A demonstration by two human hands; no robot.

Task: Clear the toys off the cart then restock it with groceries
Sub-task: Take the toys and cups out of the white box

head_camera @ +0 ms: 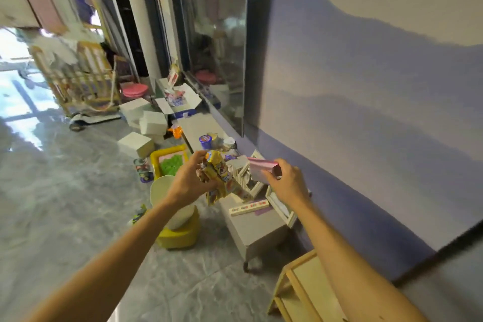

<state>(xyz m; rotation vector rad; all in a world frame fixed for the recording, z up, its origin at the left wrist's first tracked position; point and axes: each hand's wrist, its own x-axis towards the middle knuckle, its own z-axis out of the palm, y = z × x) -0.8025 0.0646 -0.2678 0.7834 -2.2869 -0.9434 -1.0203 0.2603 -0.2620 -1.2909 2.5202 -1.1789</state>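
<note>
My left hand [189, 181] grips a bunch of yellow snack packets [219, 178] held up in mid-air. My right hand [287, 183] holds a pink carton [261, 168] by its end, just right of the packets. Both hands hover above a low grey cabinet on wheels [257, 225] that runs along the wall. On its top lie white picture frames [248, 178], a long white strip with coloured marks [248, 208], a blue cup [205, 141] and a white tub [229, 143]. A light wooden cart [303, 293] shows at the bottom right, partly hidden by my right forearm.
On the floor to the left stand a yellow potty with a white lid [177, 219], a yellow tray of green bits [170, 162], white boxes [146, 123] and small shoes [142, 168]. A large mirror [217, 49] hangs on the purple wall. A wooden crib [83, 81] is far left.
</note>
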